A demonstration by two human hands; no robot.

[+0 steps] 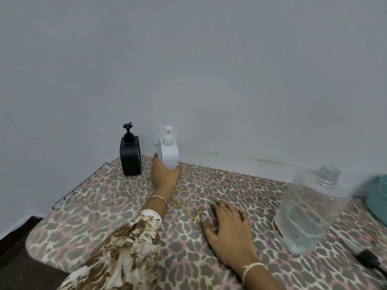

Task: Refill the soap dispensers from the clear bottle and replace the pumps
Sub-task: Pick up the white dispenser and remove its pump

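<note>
Left hand (pixel 165 174) grips base of white dispenser (pixel 169 152): thumb on left side, fingers on right, fingertips partly hidden. Right hand (pixel 227 225) lies flat on patterned table (pixel 104 206), fingers spread, holding nothing. Black dispenser (pixel 130 158) just beside white one, both at far edge by wall (pixel 188 70), pumps on. Clear bottle (pixel 310 208) near right hand, uncapped, part full, blurred. Teal thing (pixel 378 195) and black thing (pixel 369 258) cut off at right edge. Open room between hands. Red label (pixel 278 229) on bottle unreadable.
</note>
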